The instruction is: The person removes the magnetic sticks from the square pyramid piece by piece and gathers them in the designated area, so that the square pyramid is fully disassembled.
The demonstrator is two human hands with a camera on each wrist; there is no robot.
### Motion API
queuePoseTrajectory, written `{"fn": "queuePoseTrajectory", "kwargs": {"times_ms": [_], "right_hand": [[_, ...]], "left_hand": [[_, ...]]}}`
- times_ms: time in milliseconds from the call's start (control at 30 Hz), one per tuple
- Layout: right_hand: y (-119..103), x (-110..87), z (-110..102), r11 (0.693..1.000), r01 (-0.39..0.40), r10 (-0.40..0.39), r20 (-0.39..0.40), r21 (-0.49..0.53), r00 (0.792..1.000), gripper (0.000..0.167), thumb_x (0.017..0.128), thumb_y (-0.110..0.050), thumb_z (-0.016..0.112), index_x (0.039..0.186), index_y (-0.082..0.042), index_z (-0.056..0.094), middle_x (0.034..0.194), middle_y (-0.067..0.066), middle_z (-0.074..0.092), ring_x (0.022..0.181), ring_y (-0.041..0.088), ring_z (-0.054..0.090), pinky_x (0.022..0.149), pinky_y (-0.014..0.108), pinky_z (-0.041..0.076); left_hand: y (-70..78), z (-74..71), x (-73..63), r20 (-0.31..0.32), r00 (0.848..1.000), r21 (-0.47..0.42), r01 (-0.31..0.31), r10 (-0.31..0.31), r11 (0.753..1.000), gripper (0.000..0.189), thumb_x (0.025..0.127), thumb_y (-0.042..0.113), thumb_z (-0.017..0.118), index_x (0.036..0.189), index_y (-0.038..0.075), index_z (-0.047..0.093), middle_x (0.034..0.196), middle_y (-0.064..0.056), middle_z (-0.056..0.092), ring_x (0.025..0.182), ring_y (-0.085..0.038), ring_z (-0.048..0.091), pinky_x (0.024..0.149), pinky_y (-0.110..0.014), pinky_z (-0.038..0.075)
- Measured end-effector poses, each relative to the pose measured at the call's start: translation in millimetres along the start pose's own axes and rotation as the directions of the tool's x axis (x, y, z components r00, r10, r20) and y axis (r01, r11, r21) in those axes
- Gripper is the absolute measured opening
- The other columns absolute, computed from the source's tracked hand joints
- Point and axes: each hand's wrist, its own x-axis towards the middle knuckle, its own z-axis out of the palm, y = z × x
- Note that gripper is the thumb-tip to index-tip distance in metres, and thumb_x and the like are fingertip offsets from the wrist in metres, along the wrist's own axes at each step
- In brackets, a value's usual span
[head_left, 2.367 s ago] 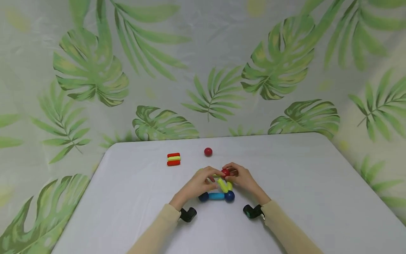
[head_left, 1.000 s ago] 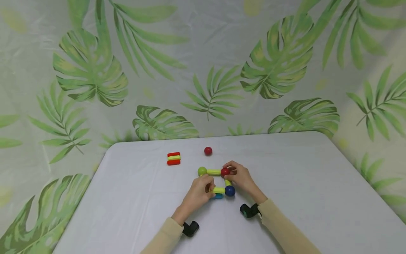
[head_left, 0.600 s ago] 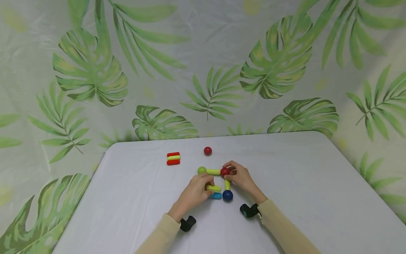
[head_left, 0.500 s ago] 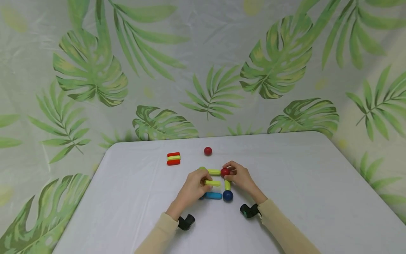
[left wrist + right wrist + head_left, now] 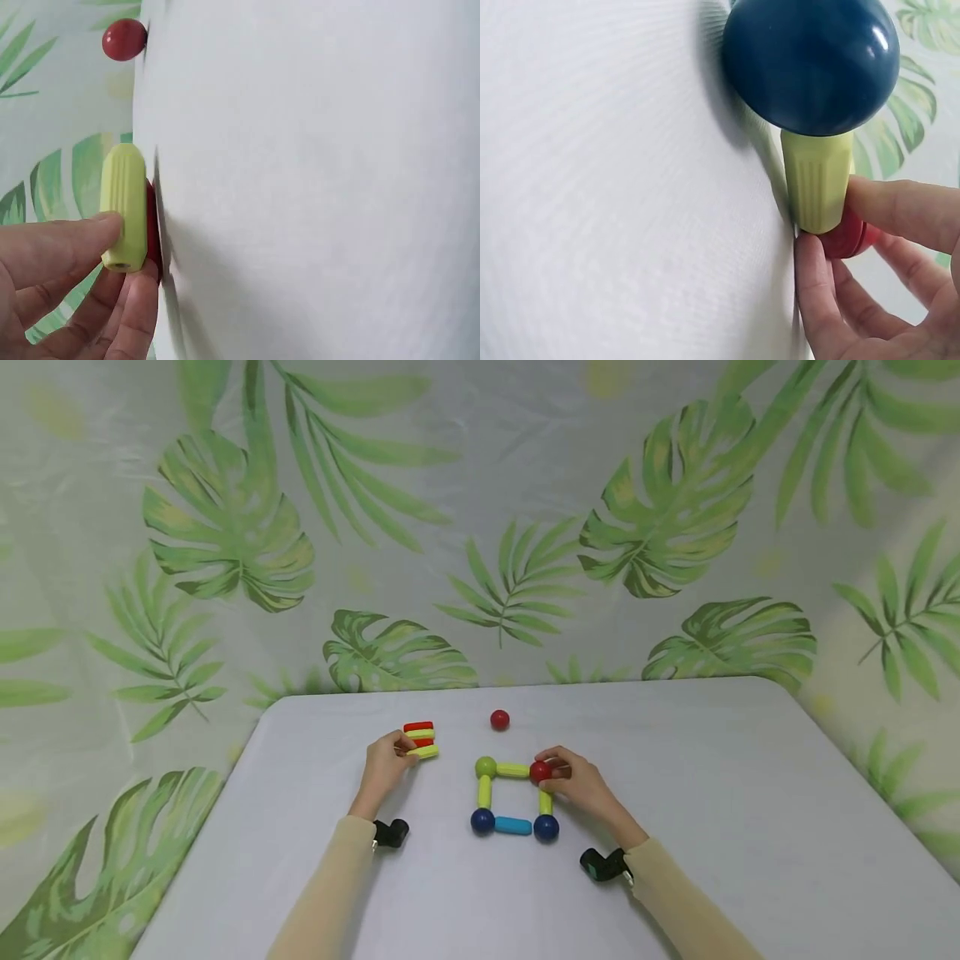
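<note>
My left hand (image 5: 384,768) pinches a yellow-green stick (image 5: 124,210) between thumb and fingers, right in front of the row of sticks at the left. My right hand (image 5: 581,785) grips a red ball (image 5: 539,772) at the far right corner of a square of balls and sticks. The other corners are a green ball (image 5: 486,767), a left blue ball (image 5: 483,821) and a right blue ball (image 5: 810,64). Yellow-green sticks form three sides; a light blue stick (image 5: 513,826) lies along the near side, between the blue balls.
In the row beside my left hand lie a red stick (image 5: 417,726), a yellow-green stick (image 5: 422,734) and another red stick (image 5: 424,742). A loose red ball (image 5: 499,720) sits near the back edge of the white table (image 5: 675,827). A leaf-patterned cloth (image 5: 525,485) hangs behind.
My left hand has drawn the yellow-green stick off the right blue ball and carried it left and back to the row of sticks. My right hand stays on the red ball.
</note>
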Motion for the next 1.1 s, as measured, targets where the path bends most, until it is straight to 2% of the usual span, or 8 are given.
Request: {"fn": "queuePoseTrajectory", "kwargs": {"times_ms": [367, 533, 600, 633, 767, 833, 967, 1100], "right_hand": [[1, -1.7, 0, 1.000, -0.011, 0.011, -0.006, 0.008, 1.000, 0.034, 0.086, -0.004, 0.068, 0.118, -0.012, 0.061, 0.120, 0.013, 0.059, 0.103, 0.029, 0.056, 0.085, 0.041, 0.050], [1, -0.9, 0, 1.000, -0.005, 0.005, -0.005, 0.011, 1.000, 0.034, 0.086, -0.004, 0.069, 0.118, -0.012, 0.061, 0.120, 0.013, 0.060, 0.103, 0.028, 0.056, 0.085, 0.041, 0.050], [1, -1.3, 0, 1.000, -0.003, 0.003, -0.002, 0.013, 1.000, 0.034, 0.086, -0.004, 0.069, 0.117, -0.012, 0.061, 0.119, 0.013, 0.060, 0.102, 0.028, 0.056, 0.085, 0.041, 0.050], [1, -1.4, 0, 1.000, -0.003, 0.003, 0.000, 0.016, 1.000, 0.034, 0.086, -0.004, 0.069, 0.117, -0.012, 0.060, 0.119, 0.012, 0.060, 0.102, 0.028, 0.056, 0.085, 0.041, 0.050], [0, -2.1, 0, 1.000, -0.001, 0.001, -0.004, 0.025, 1.000, 0.034, 0.086, -0.004, 0.069, 0.117, -0.012, 0.060, 0.120, 0.013, 0.060, 0.103, 0.029, 0.057, 0.085, 0.041, 0.050], [0, -2.0, 0, 1.000, 0.011, -0.011, -0.003, 0.024, 1.000, 0.033, 0.086, -0.005, 0.069, 0.117, -0.011, 0.060, 0.120, 0.014, 0.060, 0.103, 0.030, 0.057, 0.084, 0.042, 0.050], [2, -1.2, 0, 0.999, 0.026, -0.026, -0.007, 0.025, 1.000, 0.033, 0.086, -0.005, 0.069, 0.118, -0.010, 0.060, 0.119, 0.015, 0.060, 0.103, 0.031, 0.058, 0.082, 0.041, 0.051], [3, -1.1, 0, 0.999, 0.024, -0.024, -0.008, 0.022, 1.000, 0.034, 0.086, -0.004, 0.069, 0.118, -0.010, 0.060, 0.119, 0.015, 0.060, 0.102, 0.030, 0.058, 0.083, 0.042, 0.050]], "left_hand": [[-0.4, -5.7, 8.0, -0.012, 1.000, 0.125, -0.026, 0.028, 0.992, 0.012, 0.078, -0.009, 0.068, 0.086, -0.002, 0.062, 0.086, -0.014, 0.057, 0.081, -0.027, 0.052, 0.071, -0.038, 0.046], [14.3, -0.2, -3.4, 0.021, 0.979, 0.097, -0.203, 0.202, 0.974, 0.017, 0.077, -0.008, 0.072, 0.090, 0.001, 0.063, 0.092, -0.015, 0.054, 0.087, -0.030, 0.054, 0.079, -0.042, 0.046], [28.5, 7.2, -15.5, 0.124, 0.946, 0.032, -0.307, 0.301, 0.951, 0.018, 0.079, -0.005, 0.073, 0.093, 0.003, 0.064, 0.094, -0.013, 0.057, 0.089, -0.030, 0.055, 0.079, -0.042, 0.047], [37.0, 12.4, -22.5, 0.203, 0.915, -0.007, -0.355, 0.349, 0.935, 0.018, 0.080, -0.004, 0.073, 0.095, 0.003, 0.065, 0.095, -0.011, 0.059, 0.090, -0.029, 0.056, 0.080, -0.042, 0.048], [65.2, 38.1, -51.4, 0.525, 0.735, -0.007, -0.500, 0.429, 0.866, 0.019, 0.085, 0.008, 0.072, 0.104, 0.009, 0.067, 0.100, 0.000, 0.063, 0.096, -0.020, 0.052, 0.085, -0.035, 0.045], [73.7, 50.7, -62.4, 0.597, 0.676, 0.068, -0.580, 0.433, 0.811, 0.022, 0.085, 0.013, 0.073, 0.106, 0.012, 0.068, 0.102, 0.004, 0.062, 0.100, -0.017, 0.050, 0.089, -0.033, 0.041], [79.7, 68.4, -73.8, 0.578, 0.668, 0.223, -0.682, 0.469, 0.696, 0.023, 0.081, 0.014, 0.078, 0.102, 0.015, 0.069, 0.098, 0.005, 0.061, 0.095, -0.013, 0.051, 0.087, -0.029, 0.041], [78.2, 74.8, -75.7, 0.534, 0.663, 0.267, -0.721, 0.525, 0.639, 0.018, 0.081, 0.010, 0.077, 0.097, 0.013, 0.070, 0.092, 0.003, 0.061, 0.085, -0.011, 0.054, 0.081, -0.023, 0.045]]}}
